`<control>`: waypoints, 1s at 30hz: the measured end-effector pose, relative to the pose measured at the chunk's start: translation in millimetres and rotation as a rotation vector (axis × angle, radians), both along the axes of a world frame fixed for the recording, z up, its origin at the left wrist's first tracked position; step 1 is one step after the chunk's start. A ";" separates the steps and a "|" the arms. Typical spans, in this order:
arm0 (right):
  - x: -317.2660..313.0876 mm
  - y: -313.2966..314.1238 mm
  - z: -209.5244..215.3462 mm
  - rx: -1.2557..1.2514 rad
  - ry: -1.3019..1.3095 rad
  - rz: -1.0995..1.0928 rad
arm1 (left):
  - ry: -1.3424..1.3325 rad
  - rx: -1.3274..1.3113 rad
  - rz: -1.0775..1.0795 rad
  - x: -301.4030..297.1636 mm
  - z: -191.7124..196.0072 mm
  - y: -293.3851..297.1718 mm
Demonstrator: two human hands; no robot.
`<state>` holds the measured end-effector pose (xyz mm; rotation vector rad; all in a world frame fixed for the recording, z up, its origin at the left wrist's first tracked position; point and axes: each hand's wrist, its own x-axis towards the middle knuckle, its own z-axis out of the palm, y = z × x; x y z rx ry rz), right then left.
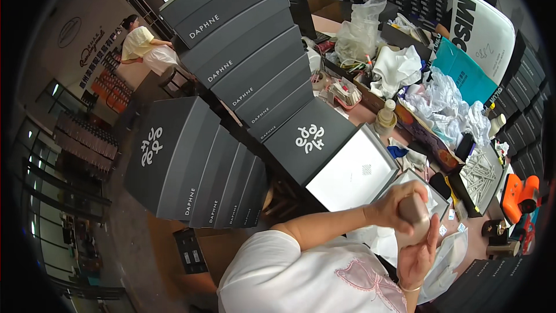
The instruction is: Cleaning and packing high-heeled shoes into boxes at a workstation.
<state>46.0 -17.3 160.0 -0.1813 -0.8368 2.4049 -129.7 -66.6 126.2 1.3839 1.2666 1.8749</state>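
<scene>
Watching from afar through the head camera, I have the taupe item (pixel 413 210), rounded at its upper end, at about four o'clock in my view, held up over the pinkish surface (pixel 476 239). My left grip (pixel 391 208) is closed around it, fingers curled over its side. My right grip (pixel 415 262) is wide, fingers straight and close against the item's lower part; I cannot tell how firmly they press. Taking the item as the clock's centre, a gray box (pixel 347 177) shows its white inside at ten o'clock, with a tall stack of gray boxes (pixel 246 72) farther along that line. A second stack, its dark boxes (pixel 174 162) leaning, sits past nine. Near twelve stands a pump bottle (pixel 385 118); toward one lie crumpled clear plastic (pixel 446 101) and a turquoise package (pixel 466 72). White sticks (pixel 479 175) are heaped at two, an orange tape dispenser (pixel 512 198) sits at three, and white wrapping (pixel 453 262) spreads at five.
</scene>
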 end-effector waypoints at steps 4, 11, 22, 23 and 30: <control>31.1 23.2 2.6 0.630 -0.407 0.233 | -0.219 -0.273 -0.043 -21.9 10.3 6.4; 26.2 42.7 -59.8 1.549 -0.500 0.319 | -0.581 -0.502 -0.338 -19.3 -43.3 24.4; -50.3 16.6 -139.7 1.256 -0.629 0.356 | -0.412 -0.840 0.031 -36.7 -94.7 -19.1; -46.7 16.7 -121.1 1.326 -0.599 0.403 | -0.386 -0.815 0.036 -37.8 -90.2 -23.6; -38.7 15.2 -101.2 1.409 -0.669 0.340 | -0.434 -0.791 -0.036 -37.9 -61.5 -2.5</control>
